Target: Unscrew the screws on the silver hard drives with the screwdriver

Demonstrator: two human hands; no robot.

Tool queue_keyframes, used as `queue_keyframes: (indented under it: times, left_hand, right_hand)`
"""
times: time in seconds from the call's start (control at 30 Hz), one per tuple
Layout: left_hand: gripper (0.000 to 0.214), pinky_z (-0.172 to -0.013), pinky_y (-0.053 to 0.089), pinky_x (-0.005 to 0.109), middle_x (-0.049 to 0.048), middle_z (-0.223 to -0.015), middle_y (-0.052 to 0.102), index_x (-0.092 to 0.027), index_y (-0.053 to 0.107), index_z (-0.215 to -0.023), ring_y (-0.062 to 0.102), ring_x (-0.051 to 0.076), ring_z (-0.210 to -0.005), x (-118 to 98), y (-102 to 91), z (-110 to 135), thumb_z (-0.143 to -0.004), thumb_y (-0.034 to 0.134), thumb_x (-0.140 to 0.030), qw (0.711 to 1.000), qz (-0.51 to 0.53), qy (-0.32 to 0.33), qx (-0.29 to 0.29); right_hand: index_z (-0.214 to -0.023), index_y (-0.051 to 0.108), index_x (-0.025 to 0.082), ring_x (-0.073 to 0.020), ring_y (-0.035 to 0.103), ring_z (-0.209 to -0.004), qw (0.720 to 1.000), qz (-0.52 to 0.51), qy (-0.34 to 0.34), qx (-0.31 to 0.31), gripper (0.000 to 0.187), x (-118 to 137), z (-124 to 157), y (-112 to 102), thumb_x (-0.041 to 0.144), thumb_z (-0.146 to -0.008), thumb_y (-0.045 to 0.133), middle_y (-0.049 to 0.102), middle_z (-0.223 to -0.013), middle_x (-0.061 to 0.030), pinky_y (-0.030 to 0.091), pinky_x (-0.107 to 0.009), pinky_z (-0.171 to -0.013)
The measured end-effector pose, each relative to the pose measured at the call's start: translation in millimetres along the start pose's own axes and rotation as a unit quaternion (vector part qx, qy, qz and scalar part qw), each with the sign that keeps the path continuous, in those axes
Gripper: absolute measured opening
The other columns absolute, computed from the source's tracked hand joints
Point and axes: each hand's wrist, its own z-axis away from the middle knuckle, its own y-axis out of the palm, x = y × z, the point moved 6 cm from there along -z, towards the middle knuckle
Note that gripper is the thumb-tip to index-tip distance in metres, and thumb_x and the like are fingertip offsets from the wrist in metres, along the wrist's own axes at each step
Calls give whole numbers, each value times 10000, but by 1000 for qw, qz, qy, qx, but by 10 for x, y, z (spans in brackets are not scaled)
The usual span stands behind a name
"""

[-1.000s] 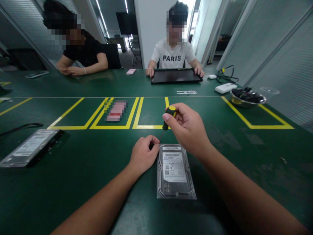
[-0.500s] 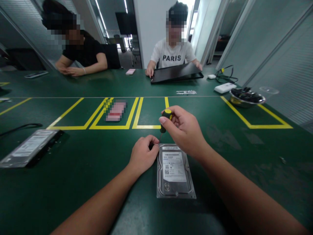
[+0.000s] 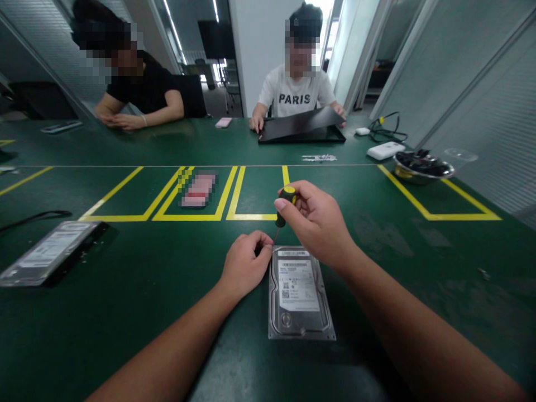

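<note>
A silver hard drive (image 3: 299,312) with a white label lies flat on the green table in front of me. My left hand (image 3: 247,259) is closed at its far left corner, thumb and forefinger against the edge there. In my right hand (image 3: 320,220) is a screwdriver (image 3: 288,196) with a black and yellow handle, gripped between thumb and fingers. The screwdriver stands nearly upright, its thin shaft running down to that same corner beside my left fingertips. Whether a screw sits under the tip is too small to see.
Another hard drive (image 3: 54,251) lies at the left, a cable (image 3: 37,219) behind it. Yellow tape (image 3: 186,217) marks boxes on the table. A metal bowl (image 3: 422,173) of dark items stands back right. Across the table, one person handles a black panel (image 3: 299,127); another leans on the table.
The screwdriver handle has shifted very slightly to the right in my right hand. My left hand and the hard drive stay put. The person opposite has moved the black panel a little.
</note>
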Motion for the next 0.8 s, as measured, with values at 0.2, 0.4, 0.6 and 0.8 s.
queue_keyframes:
  times: [0.2,0.4,0.6,0.8]
  left_hand:
    - [110,-719,382,317,-4,-822,674,-205,633,-827,568,197,-813,-32,-7,9,-889,542,-209,1000,-14,11,-1]
    - [123,-731,391,320,3,-839,686,-205,638,-836,578,201,-820,-54,-14,22,-896,532,-215,1000,-22,21,-4]
    - [119,-741,401,323,9,-854,700,-208,653,-849,590,208,-832,-41,-19,34,-880,538,-212,1000,-23,12,-3]
    - [92,-735,414,321,10,-866,707,-208,655,-847,601,206,-839,-28,-18,27,-854,565,-191,1000,-19,5,-8]
  right_hand:
    - [-962,611,201,-131,515,-666,1000,-25,12,-7,196,-40,2,10,388,-902,598,590,-749,2,388,-285,-622]
    - [-972,606,204,-131,515,-666,999,-31,25,-2,209,-85,0,37,401,-901,592,590,-751,2,379,-283,-610]
    - [-979,610,206,-131,519,-671,1000,-20,20,-2,206,-86,-6,33,395,-902,591,573,-742,7,384,-287,-619]
    - [-968,618,208,-138,514,-678,1000,3,7,7,197,-33,-1,17,391,-899,601,580,-745,1,393,-292,-629]
